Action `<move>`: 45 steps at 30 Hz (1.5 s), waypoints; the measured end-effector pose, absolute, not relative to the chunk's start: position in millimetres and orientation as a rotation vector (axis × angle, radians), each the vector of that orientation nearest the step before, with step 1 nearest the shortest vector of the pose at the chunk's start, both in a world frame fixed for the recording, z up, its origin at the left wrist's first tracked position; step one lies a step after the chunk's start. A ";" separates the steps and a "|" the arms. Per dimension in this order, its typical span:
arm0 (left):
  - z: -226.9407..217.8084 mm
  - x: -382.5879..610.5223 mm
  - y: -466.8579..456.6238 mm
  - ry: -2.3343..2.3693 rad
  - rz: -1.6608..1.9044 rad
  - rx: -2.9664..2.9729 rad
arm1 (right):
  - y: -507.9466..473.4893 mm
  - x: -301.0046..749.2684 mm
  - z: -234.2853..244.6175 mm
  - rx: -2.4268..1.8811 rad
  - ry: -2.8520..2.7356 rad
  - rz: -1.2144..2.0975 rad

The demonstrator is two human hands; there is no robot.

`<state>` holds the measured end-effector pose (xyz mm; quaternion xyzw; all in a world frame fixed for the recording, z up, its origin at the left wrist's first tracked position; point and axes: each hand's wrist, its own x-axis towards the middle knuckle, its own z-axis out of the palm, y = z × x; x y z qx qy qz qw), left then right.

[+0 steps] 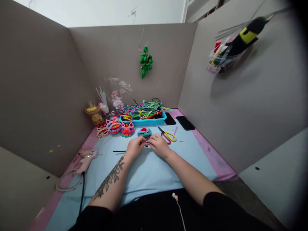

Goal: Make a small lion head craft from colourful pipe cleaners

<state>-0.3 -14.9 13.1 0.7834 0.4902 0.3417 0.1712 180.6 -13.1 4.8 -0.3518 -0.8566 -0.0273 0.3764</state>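
Note:
My left hand (136, 148) and my right hand (158, 145) meet over the middle of the blue cloth, both closed in a pinch. Between their fingertips is a small dark piece (147, 143), mostly covered, its exact kind too small to make out. A thin black strip (119, 151) lies on the cloth and runs up to my left hand. Just beyond my fingers sits a teal and red fuzzy pipe-cleaner figure (144, 132). Red-and-yellow-handled scissors (168, 135) lie slightly open, close to my right hand.
A blue tray (154, 122) heaped with colourful pipe cleaners (141, 110) stands at the back. Several animal-faced pipe-cleaner figures (127, 129) sit left of it. Two black phones (185, 123) lie right. A pink glue gun (88, 161) with its cable is at the left edge.

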 end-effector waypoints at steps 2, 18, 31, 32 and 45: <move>11.6 0.9 -14.1 1.366 0.974 2.207 | -13.1 178.3 3.8 -0.948 -2.177 -0.092; 17.9 12.2 -18.1 1.327 1.054 2.173 | -1.2 168.0 1.9 -0.964 -1.143 1.066; 15.3 13.3 -20.1 1.525 1.005 2.283 | 7.5 185.8 1.6 -1.003 -1.415 0.802; 15.0 11.5 -19.4 1.541 0.983 2.302 | 7.1 190.1 2.6 -1.005 -1.547 0.619; 19.4 11.7 -23.9 1.604 0.774 2.507 | 2.4 187.8 1.0 -1.066 -2.149 -0.107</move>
